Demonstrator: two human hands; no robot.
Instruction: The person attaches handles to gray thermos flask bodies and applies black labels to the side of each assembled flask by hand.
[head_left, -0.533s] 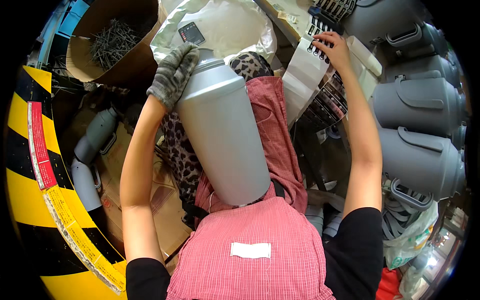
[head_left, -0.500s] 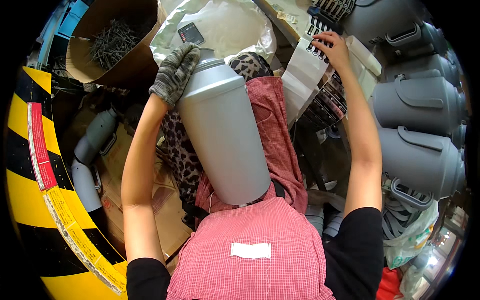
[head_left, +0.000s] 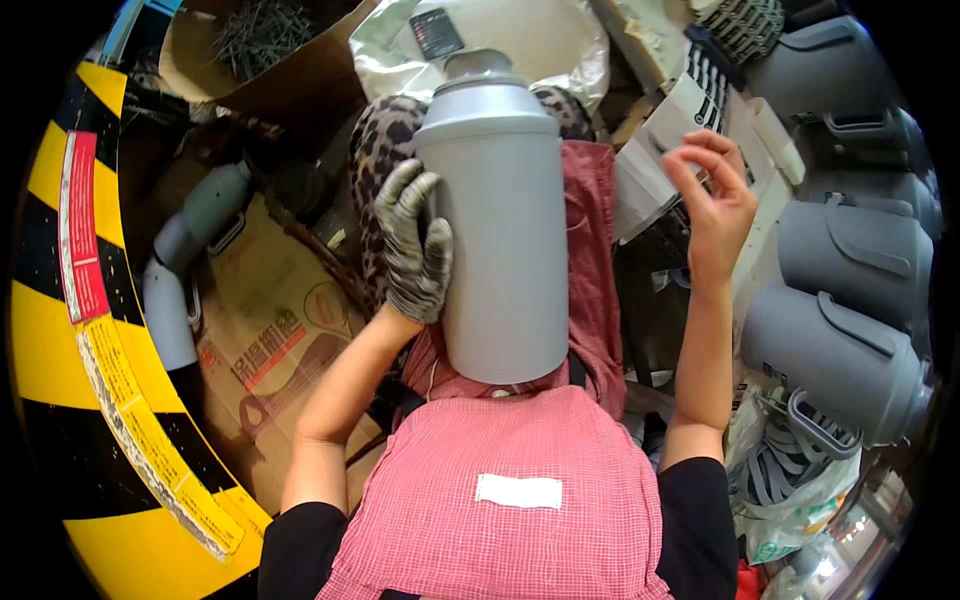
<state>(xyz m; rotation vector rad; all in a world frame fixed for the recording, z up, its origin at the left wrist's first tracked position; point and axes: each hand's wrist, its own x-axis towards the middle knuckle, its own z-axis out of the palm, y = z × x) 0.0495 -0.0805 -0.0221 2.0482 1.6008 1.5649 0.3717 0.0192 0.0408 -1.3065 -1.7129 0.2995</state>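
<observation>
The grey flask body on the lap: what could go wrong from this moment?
1. Only the gloved left hand steadies the grey flask body, from one side; the bare right hand is apart from it, so the flask might roll off the pink apron.
2. Finished grey jugs stand close on the right; a sliding flask could knock them.

brown printed carton (head_left: pixel 270 330) lower left, silver foil bag (head_left: pixel 500 35) above.

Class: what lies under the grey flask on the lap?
Under the flask, the red apron and leopard-print cloth show at its edges; what lies directly beneath is covered.
</observation>
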